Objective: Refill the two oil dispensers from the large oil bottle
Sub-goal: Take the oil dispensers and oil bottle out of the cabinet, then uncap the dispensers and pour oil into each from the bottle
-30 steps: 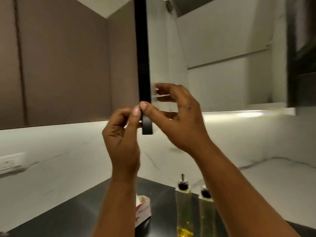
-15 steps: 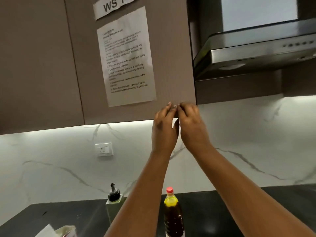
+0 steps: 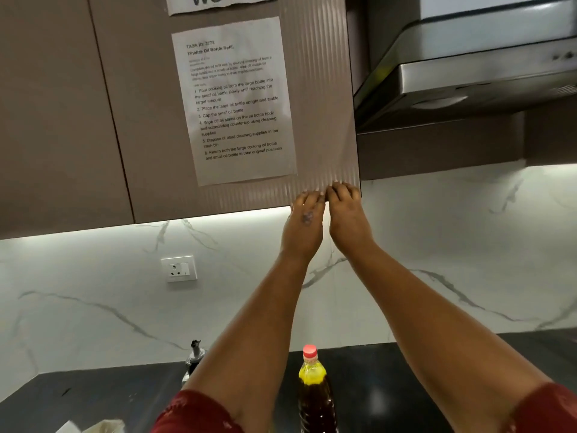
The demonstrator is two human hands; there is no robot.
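Between forearms, red-capped oil bottle (upright)

Left hand, right hand raised, flat.

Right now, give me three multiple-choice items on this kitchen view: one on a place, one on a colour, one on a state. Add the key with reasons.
1. Where do both hands touch?
A. the bottle cap
B. the lower right corner of the cabinet door
C. the wall socket

2. What colour is the bottle's cap?
A. red
B. blue
C. black

3. How is the bottle?
A. lying on its side, open
B. upright, capped
C. held tilted over a dispenser

Key:
1 B: the left hand and right hand lay their fingertips on the cabinet door at its lower right corner.
2 A: the cap on the bottle is red.
3 B: it stands upright on the counter with its cap on, between the forearms, no hand on it.
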